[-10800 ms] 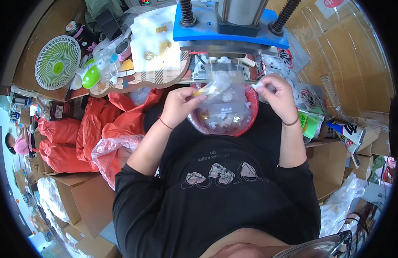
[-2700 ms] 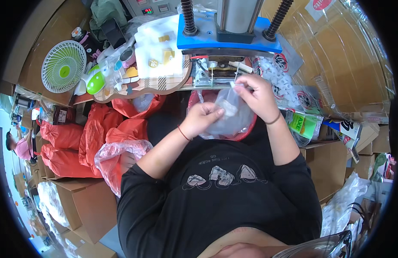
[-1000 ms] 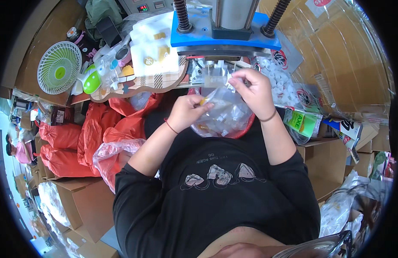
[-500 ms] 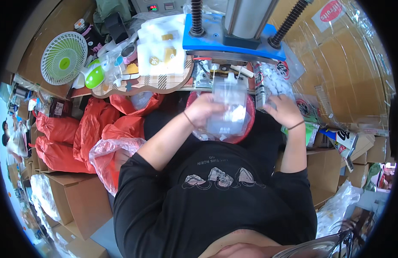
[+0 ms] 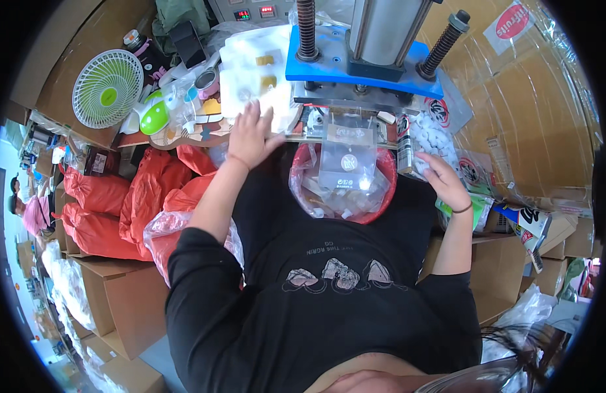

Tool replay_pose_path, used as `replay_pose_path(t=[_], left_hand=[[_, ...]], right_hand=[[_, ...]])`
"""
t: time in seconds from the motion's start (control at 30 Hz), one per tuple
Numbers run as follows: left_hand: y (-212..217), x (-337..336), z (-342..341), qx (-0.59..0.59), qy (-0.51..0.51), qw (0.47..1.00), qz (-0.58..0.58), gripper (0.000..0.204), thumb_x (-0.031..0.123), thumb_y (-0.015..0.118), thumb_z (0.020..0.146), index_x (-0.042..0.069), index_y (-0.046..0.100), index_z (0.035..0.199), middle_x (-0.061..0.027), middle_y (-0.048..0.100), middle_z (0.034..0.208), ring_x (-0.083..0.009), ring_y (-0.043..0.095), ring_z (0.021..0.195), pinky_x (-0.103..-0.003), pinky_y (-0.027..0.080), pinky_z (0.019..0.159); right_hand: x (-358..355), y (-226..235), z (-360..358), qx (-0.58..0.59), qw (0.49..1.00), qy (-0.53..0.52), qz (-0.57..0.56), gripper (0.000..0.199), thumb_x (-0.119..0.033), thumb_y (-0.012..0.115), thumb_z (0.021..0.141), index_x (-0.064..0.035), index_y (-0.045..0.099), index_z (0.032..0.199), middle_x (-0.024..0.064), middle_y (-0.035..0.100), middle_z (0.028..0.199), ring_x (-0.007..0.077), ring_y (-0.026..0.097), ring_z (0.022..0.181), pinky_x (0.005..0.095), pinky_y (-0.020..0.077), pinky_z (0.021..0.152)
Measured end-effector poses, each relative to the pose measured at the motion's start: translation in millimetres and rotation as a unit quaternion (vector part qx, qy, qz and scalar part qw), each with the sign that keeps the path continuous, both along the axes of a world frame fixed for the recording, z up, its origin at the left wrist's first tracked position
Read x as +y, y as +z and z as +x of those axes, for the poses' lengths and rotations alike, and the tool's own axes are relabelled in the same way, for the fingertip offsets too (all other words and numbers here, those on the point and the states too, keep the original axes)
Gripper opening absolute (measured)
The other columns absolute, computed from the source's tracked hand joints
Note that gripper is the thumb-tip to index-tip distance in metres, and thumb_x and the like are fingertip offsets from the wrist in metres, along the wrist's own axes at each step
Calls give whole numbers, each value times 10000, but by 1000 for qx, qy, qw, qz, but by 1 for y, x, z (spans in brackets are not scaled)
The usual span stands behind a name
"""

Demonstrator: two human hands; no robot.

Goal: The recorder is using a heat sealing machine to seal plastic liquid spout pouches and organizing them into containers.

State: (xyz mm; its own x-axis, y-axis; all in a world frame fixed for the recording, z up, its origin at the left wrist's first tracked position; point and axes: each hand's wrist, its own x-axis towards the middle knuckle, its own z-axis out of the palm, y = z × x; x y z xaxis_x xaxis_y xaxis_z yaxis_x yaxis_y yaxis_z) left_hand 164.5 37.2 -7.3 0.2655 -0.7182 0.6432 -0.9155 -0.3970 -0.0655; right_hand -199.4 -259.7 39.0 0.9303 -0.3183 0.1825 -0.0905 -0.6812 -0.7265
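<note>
Our workshop, blue-plated press [image 5: 365,69] at one o'clock, heaped white pieces [image 5: 435,139] at two, cardboard box [image 5: 142,301] at eight, bulging red bags [image 5: 105,226] at nine.

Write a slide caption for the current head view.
Left hand near flat white bags, right hand by white pieces, a clear pouch extending from the blue press over a red bin.

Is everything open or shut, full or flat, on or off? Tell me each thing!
Left hand: open, fingers spread
Right hand: fingers bent, can't tell if gripping
Clear pouch: lower end over the bucket
Red bucket: open, holding clear pouches
Press: can't tell if pressing
White pieces: heaped
Red bags: bulging
Digital displays: lit
Fan: can't tell if on
</note>
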Motion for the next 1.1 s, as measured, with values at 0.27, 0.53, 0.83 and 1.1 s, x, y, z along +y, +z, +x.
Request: replay_pose_path(t=[0.27,0.53,0.83,1.1], left_hand=[[-16,17,-32,481,-49,875,-27,230,233,680,933,23,706,1024,-91,706,900,-169,658,814,-317,523,754],[17,-13,-109,672,-192,714,45,186,170,695,947,-10,718,903,11,691,829,-55,612,728,-241,502,652],[4,-35,-156,870,-248,421,57,234,199,694,948,6,693,1082,-6,702,924,-69,627,808,-252,532,699],[1,-51,-126,913,-210,348,-17,192,127,674,938,7,692,1086,-43,712,986,-122,684,863,-294,569,781]], right_hand=[[1,4,16,-15,974,-212,-75,214,-109,565,957,-5,632,1132,124,670,1052,244,636,975,336,482,894],[80,53,89,-134,989,28,48,153,-57,616,938,-4,657,1076,92,681,997,171,640,864,300,499,792],[51,58,68,11,991,99,86,161,-90,594,966,-1,649,1087,59,667,970,132,614,866,279,489,813],[13,18,36,-133,982,-94,99,181,-104,554,981,-23,581,1140,17,620,952,131,600,902,280,477,814]])
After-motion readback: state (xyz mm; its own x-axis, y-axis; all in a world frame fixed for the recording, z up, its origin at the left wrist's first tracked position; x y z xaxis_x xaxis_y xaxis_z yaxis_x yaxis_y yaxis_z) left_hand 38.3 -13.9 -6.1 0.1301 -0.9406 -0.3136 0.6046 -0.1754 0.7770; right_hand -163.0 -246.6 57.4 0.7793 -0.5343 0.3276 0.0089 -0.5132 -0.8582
